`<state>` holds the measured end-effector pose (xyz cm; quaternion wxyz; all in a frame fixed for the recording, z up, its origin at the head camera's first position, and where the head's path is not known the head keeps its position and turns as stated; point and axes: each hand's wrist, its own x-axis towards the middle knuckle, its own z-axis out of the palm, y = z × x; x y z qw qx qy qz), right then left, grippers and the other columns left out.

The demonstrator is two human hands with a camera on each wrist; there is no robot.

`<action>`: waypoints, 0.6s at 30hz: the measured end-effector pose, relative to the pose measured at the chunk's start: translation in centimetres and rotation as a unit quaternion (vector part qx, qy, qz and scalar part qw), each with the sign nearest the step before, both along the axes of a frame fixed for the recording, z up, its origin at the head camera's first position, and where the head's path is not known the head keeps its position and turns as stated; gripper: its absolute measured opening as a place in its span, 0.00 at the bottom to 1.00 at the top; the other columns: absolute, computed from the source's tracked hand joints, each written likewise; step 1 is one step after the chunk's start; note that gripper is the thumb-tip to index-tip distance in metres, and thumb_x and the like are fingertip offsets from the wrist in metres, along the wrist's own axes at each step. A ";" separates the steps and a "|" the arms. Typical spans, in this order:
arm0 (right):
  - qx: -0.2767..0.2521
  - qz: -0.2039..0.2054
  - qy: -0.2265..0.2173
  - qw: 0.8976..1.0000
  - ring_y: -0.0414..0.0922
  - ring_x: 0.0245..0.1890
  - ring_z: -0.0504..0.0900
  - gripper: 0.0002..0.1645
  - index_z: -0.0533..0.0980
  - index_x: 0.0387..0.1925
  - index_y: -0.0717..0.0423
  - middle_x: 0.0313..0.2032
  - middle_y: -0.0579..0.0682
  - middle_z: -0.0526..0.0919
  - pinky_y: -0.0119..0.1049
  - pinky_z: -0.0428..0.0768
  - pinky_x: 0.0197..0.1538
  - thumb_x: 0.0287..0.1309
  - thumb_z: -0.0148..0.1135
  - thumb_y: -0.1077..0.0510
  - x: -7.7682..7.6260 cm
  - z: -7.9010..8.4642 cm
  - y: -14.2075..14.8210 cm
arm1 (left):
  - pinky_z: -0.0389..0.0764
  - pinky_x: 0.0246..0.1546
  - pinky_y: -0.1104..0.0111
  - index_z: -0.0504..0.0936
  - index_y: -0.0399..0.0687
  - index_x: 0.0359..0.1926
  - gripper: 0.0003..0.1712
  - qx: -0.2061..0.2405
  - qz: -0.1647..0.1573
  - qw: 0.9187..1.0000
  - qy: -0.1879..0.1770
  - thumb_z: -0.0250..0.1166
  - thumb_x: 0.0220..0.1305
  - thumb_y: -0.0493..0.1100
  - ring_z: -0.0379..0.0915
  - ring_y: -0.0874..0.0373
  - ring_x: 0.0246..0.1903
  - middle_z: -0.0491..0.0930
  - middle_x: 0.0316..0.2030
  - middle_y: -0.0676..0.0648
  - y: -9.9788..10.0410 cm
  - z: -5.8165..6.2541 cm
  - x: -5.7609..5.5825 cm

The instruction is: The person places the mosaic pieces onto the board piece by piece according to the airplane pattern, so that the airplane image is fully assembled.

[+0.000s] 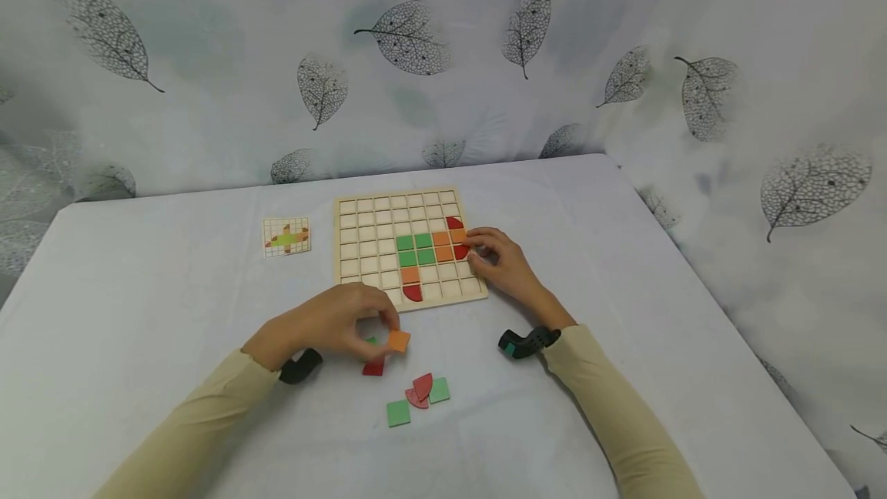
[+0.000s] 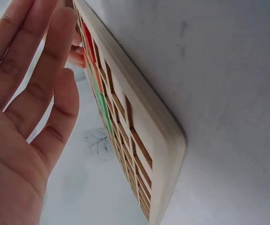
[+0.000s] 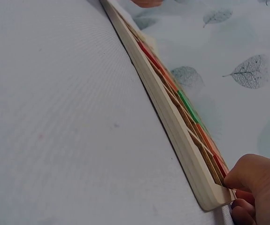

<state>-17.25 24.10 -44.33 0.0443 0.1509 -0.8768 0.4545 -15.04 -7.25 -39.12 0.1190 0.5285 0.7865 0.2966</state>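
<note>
My left hand (image 1: 339,319) pinches an orange square tile (image 1: 399,341) between thumb and fingers, just in front of the wooden grid board (image 1: 356,236). In the left wrist view the hand (image 2: 29,98) is beside the board's edge (image 2: 167,136), and the tile is out of sight. At the board's right side, my right hand (image 1: 510,266) holds the edge, fingertips by an orange tile (image 1: 458,236) and a red quarter-circle piece (image 1: 460,252). Green square tiles (image 1: 406,258) fill cells near the middle, with an orange tile (image 1: 410,275) and a red piece (image 1: 412,293) below them.
A small pattern card (image 1: 286,237) lies left of the board. Nearer me are loose green tiles (image 1: 398,413) and overlapping red pieces (image 1: 423,386). Another red piece (image 1: 373,367) lies by the left hand. Black wrist cameras (image 1: 527,343) are strapped to both wrists.
</note>
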 end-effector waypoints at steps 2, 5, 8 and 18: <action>0.003 0.000 0.002 1.000 0.49 0.46 0.76 0.17 0.79 0.52 0.62 0.58 0.56 0.75 0.41 0.74 0.51 0.62 0.61 0.64 0.0 0.0 0.0 | 0.77 0.40 0.68 0.83 0.55 0.35 0.10 0.008 0.001 1.000 0.005 0.73 0.51 0.47 0.76 0.64 0.34 0.81 0.33 0.61 0.2 0.1 -0.2; 0.004 0.001 0.003 1.000 0.49 0.46 0.76 0.17 0.79 0.52 0.63 0.58 0.56 0.75 0.41 0.74 0.51 0.61 0.62 0.64 0.0 0.0 -0.1 | 0.78 0.42 0.66 0.84 0.54 0.35 0.10 0.015 0.002 1.000 0.016 0.73 0.51 0.47 0.77 0.65 0.35 0.81 0.33 0.62 0.5 0.2 -0.5; 0.004 0.001 0.003 1.000 0.50 0.47 0.76 0.18 0.79 0.52 0.63 0.58 0.56 0.75 0.41 0.75 0.51 0.61 0.62 0.64 0.0 0.1 -0.1 | 0.79 0.43 0.65 0.84 0.53 0.35 0.10 0.016 0.005 1.000 0.017 0.73 0.51 0.47 0.78 0.64 0.36 0.82 0.33 0.61 0.8 0.4 -0.8; -0.003 0.007 0.015 1.000 0.50 0.46 0.77 0.16 0.79 0.52 0.63 0.58 0.57 0.76 0.43 0.75 0.51 0.62 0.61 0.65 -0.1 -0.1 0.1 | 0.79 0.42 0.64 0.84 0.53 0.37 0.10 0.008 0.048 0.999 0.006 0.72 0.53 0.47 0.78 0.61 0.37 0.84 0.34 0.56 1.1 0.2 -2.2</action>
